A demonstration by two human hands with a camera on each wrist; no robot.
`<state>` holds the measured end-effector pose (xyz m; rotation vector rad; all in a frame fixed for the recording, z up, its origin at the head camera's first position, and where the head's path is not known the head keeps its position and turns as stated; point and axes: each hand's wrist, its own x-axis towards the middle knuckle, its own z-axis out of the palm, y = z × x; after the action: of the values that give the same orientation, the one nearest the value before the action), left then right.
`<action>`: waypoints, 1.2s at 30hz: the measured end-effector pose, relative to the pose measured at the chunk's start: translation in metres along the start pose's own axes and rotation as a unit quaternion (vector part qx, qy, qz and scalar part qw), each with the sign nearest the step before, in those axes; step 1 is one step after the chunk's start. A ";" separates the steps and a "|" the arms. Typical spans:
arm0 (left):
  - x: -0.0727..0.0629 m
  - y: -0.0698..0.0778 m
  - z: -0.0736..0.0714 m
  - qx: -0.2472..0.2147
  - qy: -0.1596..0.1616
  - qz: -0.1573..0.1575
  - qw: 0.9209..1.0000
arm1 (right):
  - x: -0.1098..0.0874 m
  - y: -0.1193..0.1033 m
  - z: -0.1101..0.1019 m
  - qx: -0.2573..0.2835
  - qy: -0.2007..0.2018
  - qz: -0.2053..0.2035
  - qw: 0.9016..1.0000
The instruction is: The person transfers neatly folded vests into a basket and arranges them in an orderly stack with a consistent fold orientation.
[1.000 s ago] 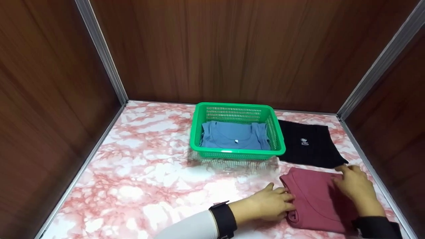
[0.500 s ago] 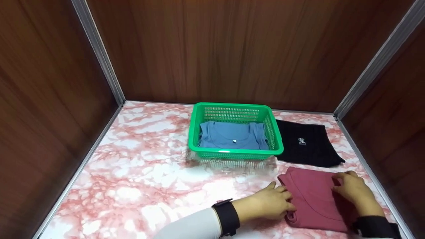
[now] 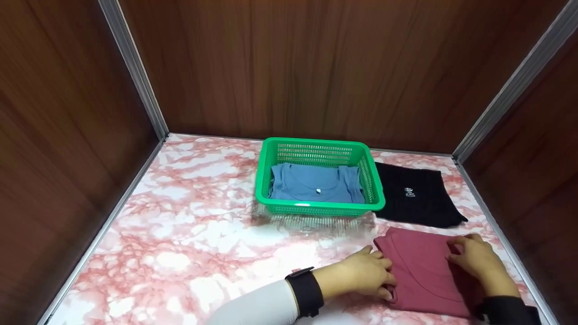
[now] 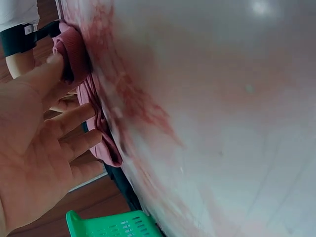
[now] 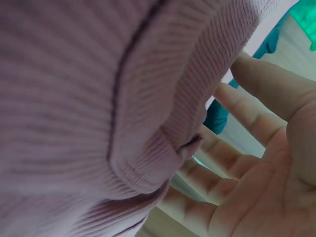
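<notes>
A folded dusky-red ribbed shirt lies at the front right of the table, its curved neckline seam facing up. My left hand is at its left side, fingertips along the folded edge. In the left wrist view, the thumb of the left hand reaches the rolled fold while the other fingers extend along the layers. On the opposite side, my right hand touches the shirt's right edge with thumb and fingers. The right wrist view shows the fingers of the right hand extended against the ribbed cloth, their tips partly hidden behind it.
A green plastic basket stands at the back centre, with a folded blue shirt inside. Right beside it lies a folded black garment with a small white print. Wood-look panels enclose the marbled red-and-white table.
My right hand has drawn back from near the black garment's corner to the red shirt's right edge. The red shirt and my left hand have shifted slightly left.
</notes>
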<state>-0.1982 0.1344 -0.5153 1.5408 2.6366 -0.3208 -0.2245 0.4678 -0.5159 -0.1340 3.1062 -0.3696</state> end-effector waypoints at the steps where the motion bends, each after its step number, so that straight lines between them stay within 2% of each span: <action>1: -0.002 -0.001 -0.001 -0.003 -0.001 0.001 1.000 | 0.000 -0.002 0.000 0.002 -0.001 0.002 1.000; 5: -0.008 -0.007 -0.002 -0.015 -0.004 0.007 1.000 | -0.003 -0.010 0.000 0.008 -0.006 0.013 1.000; 11: -0.019 -0.017 0.002 -0.042 0.020 0.025 0.999 | -0.005 -0.026 0.002 0.005 -0.008 0.021 1.000; 14: -0.024 -0.021 0.001 -0.062 0.012 0.028 0.998 | -0.006 -0.034 0.003 0.007 -0.006 0.022 1.000; 20: -0.038 -0.030 0.002 -0.106 -0.022 0.019 0.994 | -0.006 -0.055 0.010 0.008 -0.012 0.021 1.000; 28: -0.056 -0.042 -0.001 -0.125 -0.021 0.005 0.992 | -0.007 -0.082 0.015 -0.002 -0.015 0.021 1.000; 33: -0.076 -0.048 0.000 -0.134 -0.029 -0.017 0.990 | -0.007 -0.107 0.023 -0.006 -0.009 0.011 1.000; 36: -0.088 -0.052 0.003 -0.148 -0.021 -0.025 0.988 | -0.007 -0.122 0.029 -0.014 -0.003 0.001 1.000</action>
<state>-0.1996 0.0337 -0.4961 1.3599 2.5509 0.0359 -0.2069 0.3436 -0.5151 -0.1325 3.1071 -0.3252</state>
